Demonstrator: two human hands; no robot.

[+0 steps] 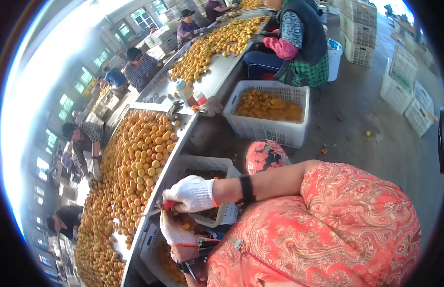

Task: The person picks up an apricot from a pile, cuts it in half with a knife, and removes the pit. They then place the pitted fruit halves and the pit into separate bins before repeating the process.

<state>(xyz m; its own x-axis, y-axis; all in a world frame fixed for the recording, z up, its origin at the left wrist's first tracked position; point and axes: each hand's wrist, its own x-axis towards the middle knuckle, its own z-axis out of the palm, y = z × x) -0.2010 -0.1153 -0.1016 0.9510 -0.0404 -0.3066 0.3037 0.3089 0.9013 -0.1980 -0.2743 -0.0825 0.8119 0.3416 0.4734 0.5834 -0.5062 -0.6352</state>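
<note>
My right hand, in a white knitted glove, is closed around a small red-handled tool. A thin, blade-like tip points from it toward the table edge. Just below and touching it, my left hand, also gloved, has its fingers curled around an orange fruit, mostly hidden between the hands. Both hands are beside the metal edge of a table, near a large heap of orange fruit. A white crate lies behind my right hand, and another crate holding orange pieces is beneath my left.
A white crate of orange fruit pieces stands on the floor. Near it, a co-worker in a green checked garment sits at the table. Other people work across the table. A bottle and a glove lie on it. Crates are stacked behind.
</note>
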